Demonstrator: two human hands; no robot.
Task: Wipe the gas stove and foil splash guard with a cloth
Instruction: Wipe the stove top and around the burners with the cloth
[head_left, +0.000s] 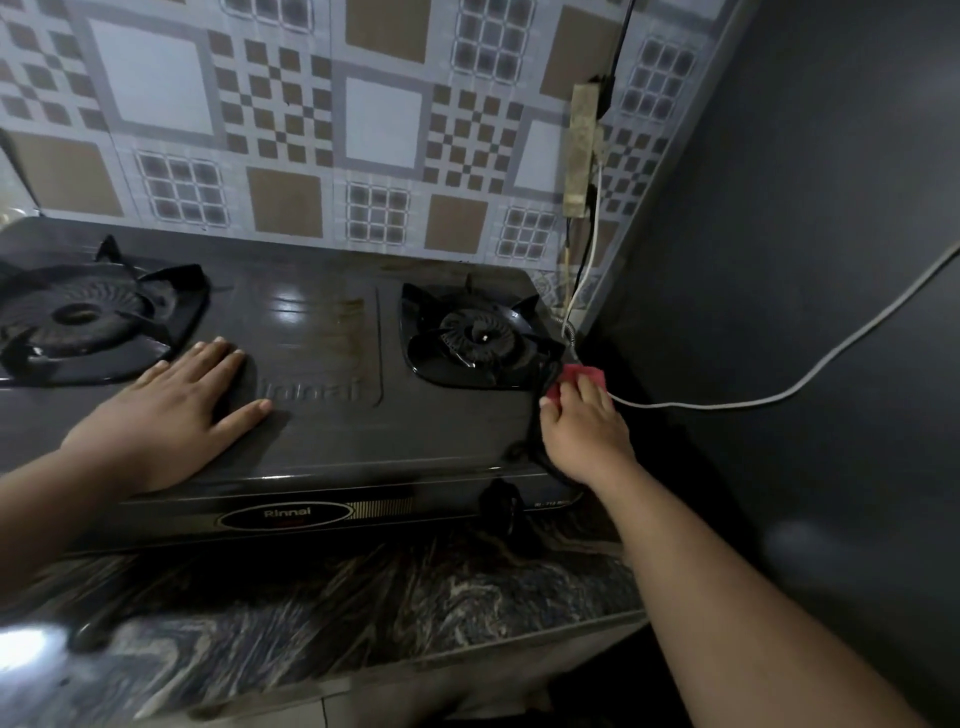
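Observation:
A dark two-burner gas stove (322, 338) sits on a marbled counter, with a left burner (78, 317) and a right burner (480, 338). Behind it stands the patterned foil splash guard (291, 130) of brown and grey squares. My left hand (171, 410) rests flat, fingers spread, on the stove top between the burners. At the stove's right edge, beside the right burner, my right hand (582, 421) presses a red cloth (571, 379) down. Most of the cloth is hidden under my fingers.
A dark wall or appliance side (805, 312) stands close on the right. A white cable (779, 395) runs from behind the stove across it. A power strip (582, 145) hangs on the splash guard. The marbled counter (337, 623) extends in front; a knob (501, 504) sits on the stove front.

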